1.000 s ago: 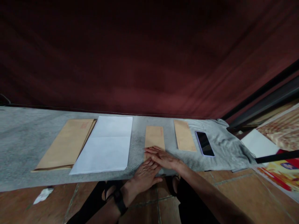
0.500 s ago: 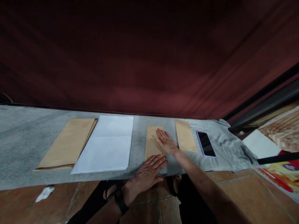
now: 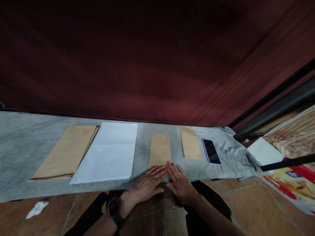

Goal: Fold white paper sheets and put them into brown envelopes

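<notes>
A small brown envelope [image 3: 159, 147] lies flat on the grey cloth in front of me, with faint red print near its far right corner. Across its near end rests my left hand [image 3: 149, 183], fingers stretched out flat; a dark watch is on that wrist. My right hand [image 3: 180, 183] lies beside it with extended fingers, its fingertips at the envelope's near right corner. The two hands touch or nearly touch at the fingertips. To the right is a second small brown envelope [image 3: 191, 143], which neither hand touches.
Left of the hands lie white paper sheets [image 3: 108, 157] with a crease and a stack of large brown envelopes [image 3: 66, 152]. A phone [image 3: 211, 151] lies at right on the grey cloth [image 3: 14, 157]. A dark red curtain [image 3: 147, 82] hangs behind; crumpled white paper [image 3: 37, 209] is on the tiled floor.
My right hand has drawn back from the middle of the envelope to its near end, beside my left hand. The left hand stays at the near end. The view has shifted slightly.
</notes>
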`<state>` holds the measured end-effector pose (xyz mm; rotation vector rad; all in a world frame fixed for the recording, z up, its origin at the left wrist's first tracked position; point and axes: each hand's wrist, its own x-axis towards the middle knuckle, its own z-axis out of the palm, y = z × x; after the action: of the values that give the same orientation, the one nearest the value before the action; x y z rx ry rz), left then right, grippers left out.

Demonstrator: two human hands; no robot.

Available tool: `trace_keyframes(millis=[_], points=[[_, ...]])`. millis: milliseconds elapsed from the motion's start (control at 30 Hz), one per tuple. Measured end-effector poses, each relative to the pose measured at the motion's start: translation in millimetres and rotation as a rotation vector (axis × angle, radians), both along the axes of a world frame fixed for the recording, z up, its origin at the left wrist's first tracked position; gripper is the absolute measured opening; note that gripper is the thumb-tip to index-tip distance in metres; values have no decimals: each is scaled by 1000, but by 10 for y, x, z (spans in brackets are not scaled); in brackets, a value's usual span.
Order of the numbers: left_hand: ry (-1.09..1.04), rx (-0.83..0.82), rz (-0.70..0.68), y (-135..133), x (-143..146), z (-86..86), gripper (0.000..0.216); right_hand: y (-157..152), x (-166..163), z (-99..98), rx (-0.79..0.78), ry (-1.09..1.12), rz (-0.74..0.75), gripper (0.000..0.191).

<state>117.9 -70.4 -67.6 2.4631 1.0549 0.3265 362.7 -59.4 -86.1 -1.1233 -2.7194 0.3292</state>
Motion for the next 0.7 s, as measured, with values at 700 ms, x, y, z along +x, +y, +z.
trace_keyframes(millis=[700], points=[[-84,-55,269,82,-228,-5,26,123,-219,-40,-113,372,-570,13]])
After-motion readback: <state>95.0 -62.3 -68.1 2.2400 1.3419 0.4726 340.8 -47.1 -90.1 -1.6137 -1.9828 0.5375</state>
